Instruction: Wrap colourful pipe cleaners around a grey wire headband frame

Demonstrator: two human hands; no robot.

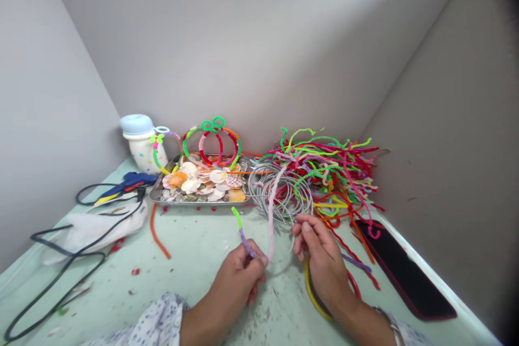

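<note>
Between my left hand's [243, 270] thumb and fingers is a thin wire wrapped in purple and bright green pipe cleaner [245, 242]. A pale pink pipe cleaner [271, 211] rises from the same pinch, its upper end bent toward the right. From there the bare wire [284, 272] curves across to my right hand [318, 251], whose fingers are curled around its far part. The exact grip of the right fingers is partly hidden. Under the right wrist lies a yellow ring [312, 294], with a red band [353, 284] beside it.
Behind my hands lie a coil of grey wire [259, 186], a metal tray [194, 203] of shells and a heap of pipe cleaners [332, 167]. Wrapped hoops [211, 146] stand on the tray. A bottle [144, 146], blue glue gun [130, 181], black cable [60, 281] and phone [405, 270] flank them.
</note>
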